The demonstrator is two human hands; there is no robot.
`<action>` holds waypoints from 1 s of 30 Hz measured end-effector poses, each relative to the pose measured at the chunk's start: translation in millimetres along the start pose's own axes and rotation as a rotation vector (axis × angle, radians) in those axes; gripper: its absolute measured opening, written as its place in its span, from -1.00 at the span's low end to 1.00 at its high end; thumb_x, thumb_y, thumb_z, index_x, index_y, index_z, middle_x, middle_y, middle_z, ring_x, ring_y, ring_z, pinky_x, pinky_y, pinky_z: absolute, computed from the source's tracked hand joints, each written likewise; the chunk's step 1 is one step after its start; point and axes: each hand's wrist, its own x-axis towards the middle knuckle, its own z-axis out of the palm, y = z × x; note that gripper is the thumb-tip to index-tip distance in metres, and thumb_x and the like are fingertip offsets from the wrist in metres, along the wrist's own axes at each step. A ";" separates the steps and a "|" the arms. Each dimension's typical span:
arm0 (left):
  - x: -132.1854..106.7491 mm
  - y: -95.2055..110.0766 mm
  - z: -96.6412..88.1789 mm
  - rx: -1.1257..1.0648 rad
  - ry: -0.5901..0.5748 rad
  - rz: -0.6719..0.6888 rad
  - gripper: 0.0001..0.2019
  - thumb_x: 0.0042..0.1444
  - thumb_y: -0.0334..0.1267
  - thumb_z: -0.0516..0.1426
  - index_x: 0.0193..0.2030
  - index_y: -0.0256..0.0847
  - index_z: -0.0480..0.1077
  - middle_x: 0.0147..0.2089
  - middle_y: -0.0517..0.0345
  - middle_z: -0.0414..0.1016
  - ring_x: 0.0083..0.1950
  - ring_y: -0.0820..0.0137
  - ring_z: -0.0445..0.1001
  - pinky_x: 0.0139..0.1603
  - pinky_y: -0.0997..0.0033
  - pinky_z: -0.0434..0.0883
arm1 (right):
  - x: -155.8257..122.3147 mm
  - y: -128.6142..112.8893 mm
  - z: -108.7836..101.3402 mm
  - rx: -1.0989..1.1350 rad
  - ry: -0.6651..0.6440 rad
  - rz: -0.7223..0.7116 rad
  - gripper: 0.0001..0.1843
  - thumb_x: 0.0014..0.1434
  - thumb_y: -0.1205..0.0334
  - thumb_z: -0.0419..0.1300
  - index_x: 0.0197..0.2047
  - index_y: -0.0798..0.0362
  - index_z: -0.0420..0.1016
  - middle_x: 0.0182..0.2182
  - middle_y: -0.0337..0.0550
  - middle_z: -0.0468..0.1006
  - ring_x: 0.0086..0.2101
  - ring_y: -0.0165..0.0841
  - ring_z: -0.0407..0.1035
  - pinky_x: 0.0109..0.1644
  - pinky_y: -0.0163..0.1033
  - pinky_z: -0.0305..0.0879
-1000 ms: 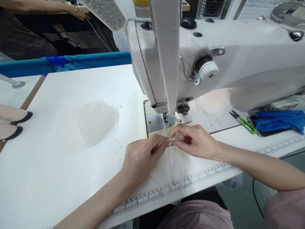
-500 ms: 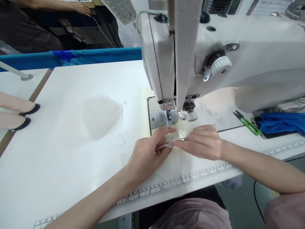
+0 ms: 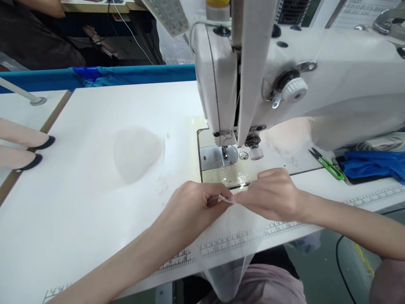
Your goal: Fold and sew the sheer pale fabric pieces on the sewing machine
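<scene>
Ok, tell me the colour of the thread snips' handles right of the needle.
Bright green thread snips, seen in the head view.

Sewing machine [image 3: 332,80] was off-white, with a white ribbed dial [image 3: 295,89] and black knobs on top. Table [image 3: 95,211] was plain white; a ruler strip [image 3: 240,240] of black tick marks and numbers ran along its near edge. Sheer cloth [image 3: 234,219] was translucent white. Snips [image 3: 329,165] had bright green handles. Crumpled cloth [image 3: 373,164] at the far right was deep blue. Rail [image 3: 126,75] behind the table was blue. Needle plate [image 3: 218,157] was silver-grey. Lap fabric [image 3: 268,287] was dusty pink.
</scene>
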 end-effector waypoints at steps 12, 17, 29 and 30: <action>10.1 -23.6 16.3 0.652 0.326 0.146 -0.67 0.06 -0.23 0.24 -0.04 -0.26 0.34 -0.14 0.01 0.53 -0.18 0.18 0.50 -0.23 0.20 0.37 | 14.9 27.8 28.5 0.110 -0.173 0.594 -0.84 0.22 0.30 0.17 -0.36 0.05 0.57 -0.56 -0.25 0.43 -0.36 -0.36 0.33 -0.16 -0.21 0.18; 4.4 -18.3 20.9 0.857 0.385 0.416 -0.83 0.18 -0.40 0.15 -0.08 -0.19 0.42 -0.05 0.10 0.55 -0.03 0.19 0.47 0.06 0.08 0.24 | 18.9 30.5 29.4 0.134 -0.178 0.711 -0.85 0.19 0.28 0.21 -0.41 0.04 0.53 -0.53 -0.26 0.40 -0.39 -0.37 0.28 -0.17 -0.20 0.14; 9.4 -27.8 17.4 0.796 0.262 0.418 -0.73 0.28 -0.36 0.08 0.09 -0.13 0.39 0.09 0.16 0.50 0.12 0.18 0.44 0.07 0.02 0.22 | 0.5 29.9 21.9 -0.325 -0.208 0.266 -0.71 0.37 0.21 -0.01 -0.07 0.03 0.53 -0.34 -0.16 0.53 -0.27 -0.32 0.34 -0.13 -0.15 0.07; 10.3 -28.7 16.9 0.798 0.262 0.424 -0.73 0.28 -0.36 0.08 0.09 -0.13 0.39 0.09 0.17 0.50 0.12 0.18 0.44 0.06 0.03 0.23 | -0.4 28.3 21.5 -0.377 -0.238 0.235 -0.69 0.37 0.21 -0.02 -0.04 0.06 0.52 -0.32 -0.13 0.54 -0.25 -0.30 0.34 -0.13 -0.14 0.07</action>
